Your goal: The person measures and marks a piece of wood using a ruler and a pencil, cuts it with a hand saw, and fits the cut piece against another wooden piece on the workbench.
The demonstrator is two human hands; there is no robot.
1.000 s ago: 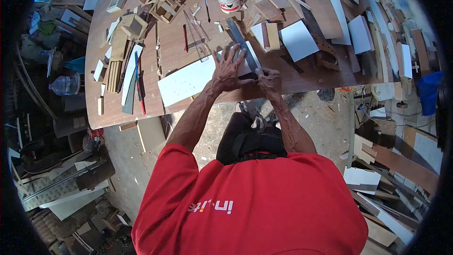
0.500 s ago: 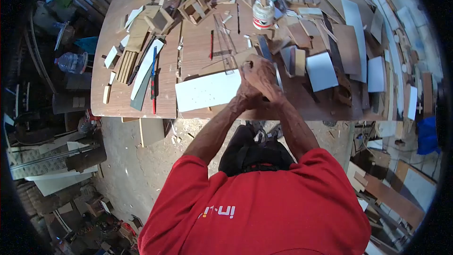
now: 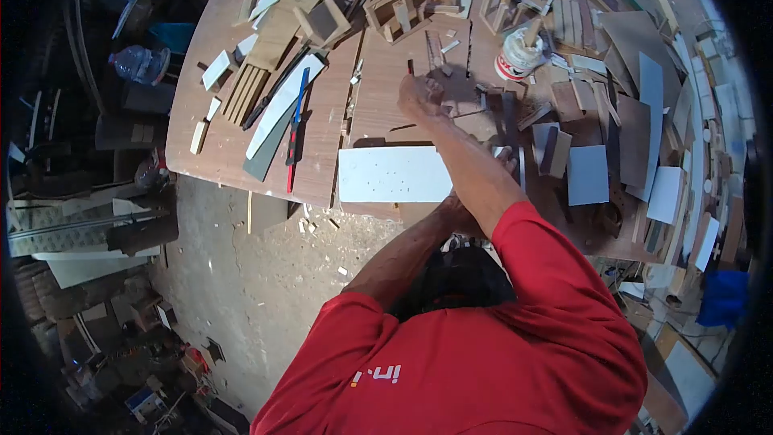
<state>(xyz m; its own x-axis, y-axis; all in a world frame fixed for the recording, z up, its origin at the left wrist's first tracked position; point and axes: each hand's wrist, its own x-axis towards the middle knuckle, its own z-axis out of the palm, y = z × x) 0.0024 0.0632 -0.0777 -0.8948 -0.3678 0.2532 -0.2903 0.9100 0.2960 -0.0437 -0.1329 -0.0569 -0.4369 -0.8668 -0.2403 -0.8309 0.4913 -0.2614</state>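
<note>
My right hand (image 3: 422,98) is closed around a thin red pencil (image 3: 411,67), whose dark end sticks out above the fingers. My right forearm crosses over my left one. Partly hidden behind it, my left hand (image 3: 506,161) has its fingers curled at the near end of a dark metal bar (image 3: 510,117). A white board (image 3: 393,176) with small dark specks lies left of my forearms at the table's near edge. Just above my right hand lies a clear ruler (image 3: 436,52).
The wooden table (image 3: 314,141) holds a white glue jar (image 3: 519,56), small wooden frames (image 3: 398,14), a red-and-blue tool (image 3: 296,133), wood strips (image 3: 244,95) and a white panel (image 3: 588,176). Offcuts lie along the right side.
My right hand has moved up and left, away from my left hand, to the red pencil. My left hand has gone behind my right forearm. The view has shifted left.
</note>
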